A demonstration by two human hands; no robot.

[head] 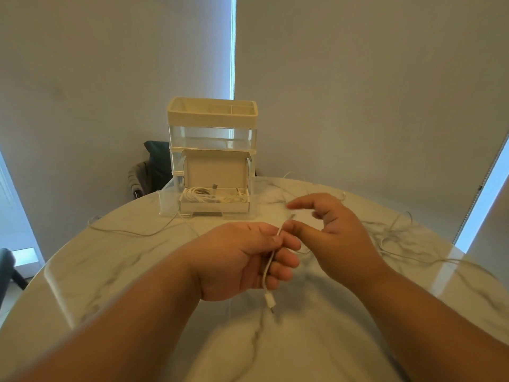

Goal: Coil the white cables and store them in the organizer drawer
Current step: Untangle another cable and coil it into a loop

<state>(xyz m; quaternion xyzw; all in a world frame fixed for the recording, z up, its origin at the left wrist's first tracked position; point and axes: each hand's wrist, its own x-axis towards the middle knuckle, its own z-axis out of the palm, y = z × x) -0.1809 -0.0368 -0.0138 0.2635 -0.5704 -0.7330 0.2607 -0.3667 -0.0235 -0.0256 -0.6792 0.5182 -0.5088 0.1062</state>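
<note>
My left hand (242,257) grips a thin white cable (268,271) near its end; the plug (270,300) dangles below my fingers. Just to its right, my right hand (338,235) has its thumb tip at the cable above my left fist and the other fingers spread and curled, holding nothing that I can see. The clear organizer (212,139) stands at the far side of the table with its bottom drawer (168,199) pulled out. Inside the drawer an open white box (214,207) holds coiled white cables (198,195).
Loose white cables lie on the marble table: one (132,232) trailing left from the drawer, others tangled at the right (399,235). The table's round edge (38,277) curves at left. A dark chair (154,166) stands behind the organizer.
</note>
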